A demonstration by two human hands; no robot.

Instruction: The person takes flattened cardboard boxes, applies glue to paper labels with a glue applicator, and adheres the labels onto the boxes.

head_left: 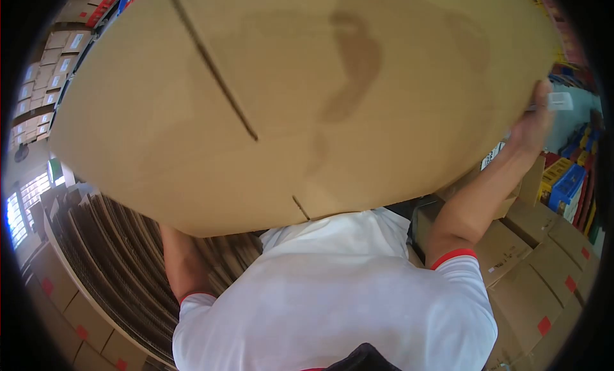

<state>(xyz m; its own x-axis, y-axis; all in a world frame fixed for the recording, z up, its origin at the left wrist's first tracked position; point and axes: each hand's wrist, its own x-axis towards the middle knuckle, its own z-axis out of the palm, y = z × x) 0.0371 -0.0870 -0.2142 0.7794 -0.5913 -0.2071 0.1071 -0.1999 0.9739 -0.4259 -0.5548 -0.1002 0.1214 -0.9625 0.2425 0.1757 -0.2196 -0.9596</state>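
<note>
A large flattened cardboard box (409, 134), brown with two narrow cut slots and a darker stain, fills the upper middle of the head view. It is held up close in front of my chest, its lower edge near my white shirt. My right hand (534, 125) is closed on its right edge, the thumb side showing. A small white label or object is beside those fingers; I cannot make out what it is. My left forearm goes up behind the lower left of the cardboard, and that hand is hidden by it.
Many cardboard sheets (121, 249) stand on edge in a row at my left. Closed cartons (537, 281) with red stickers are stacked at the right, and more cartons (48, 80) at the far left. Blue and yellow packages (566, 182) are at the right edge.
</note>
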